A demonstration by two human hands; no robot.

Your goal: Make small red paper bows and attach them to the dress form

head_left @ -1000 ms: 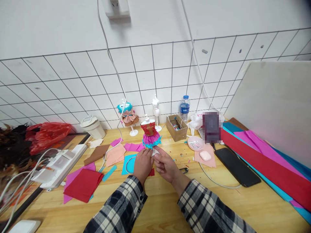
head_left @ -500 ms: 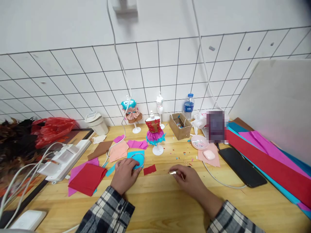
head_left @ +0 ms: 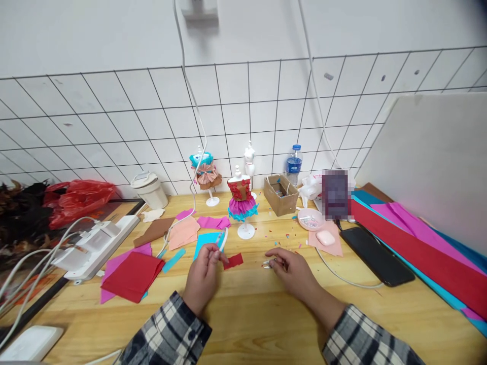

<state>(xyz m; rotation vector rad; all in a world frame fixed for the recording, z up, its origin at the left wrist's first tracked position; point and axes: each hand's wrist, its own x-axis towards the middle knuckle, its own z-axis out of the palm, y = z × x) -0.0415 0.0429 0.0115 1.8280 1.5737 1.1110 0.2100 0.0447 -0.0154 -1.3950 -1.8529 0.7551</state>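
Note:
My left hand [head_left: 203, 276] is closed on a thin, whitish see-through ring that looks like a roll of tape [head_left: 225, 238], tipped up on edge above the bright blue paper [head_left: 205, 242]. A small red paper strip [head_left: 233, 261] lies just right of those fingers. My right hand [head_left: 294, 271] is closed around a small silver metal tool [head_left: 266, 264] whose shiny tips point left; fingers cover most of it. Beyond both hands stands a mini dress form [head_left: 243, 205] wearing a brown and red top and a magenta skirt with blue trim.
Behind are another dressed form [head_left: 207, 175], a bare white form [head_left: 249, 158], a cardboard box [head_left: 281, 200] and a water bottle [head_left: 294, 165]. Crepe paper [head_left: 131, 276] and a power strip [head_left: 99, 248] lie left. A pink dish [head_left: 311, 219] and phone [head_left: 375, 256] sit right.
My left hand has lifted the tape roll from flat on the blue paper and tipped it up. The right hand stays in nearly the same spot, with the metal tool slightly turned.

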